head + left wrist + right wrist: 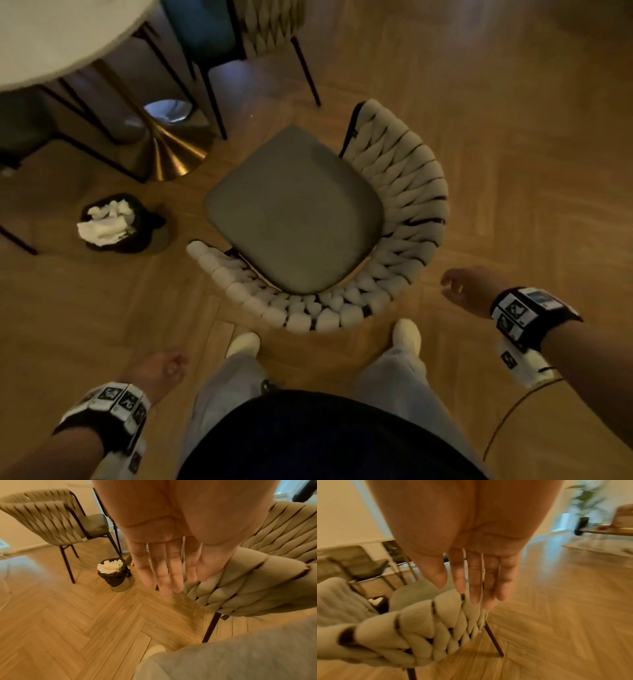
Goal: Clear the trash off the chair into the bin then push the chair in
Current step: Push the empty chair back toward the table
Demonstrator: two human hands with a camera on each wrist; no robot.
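The chair (294, 209) stands in front of me, turned away from the table, its grey seat bare and its woven cream backrest (404, 212) curving towards my feet. The small bin (118, 222) with a dark liner sits on the floor to the chair's left, stuffed with white crumpled paper (109, 566). My left hand (161, 370) hangs low beside my left leg, fingers straight, holding nothing (163, 572). My right hand (459, 287) hovers just right of the backrest, fingers extended and empty (476, 581), close to the weave but apart from it.
A round white table (51, 37) on a gold pedestal base (168, 150) stands at the upper left. Other chairs (219, 31) are tucked around it. Herringbone wood floor (513, 137) stretches out to the right. My feet (406, 334) are right behind the backrest.
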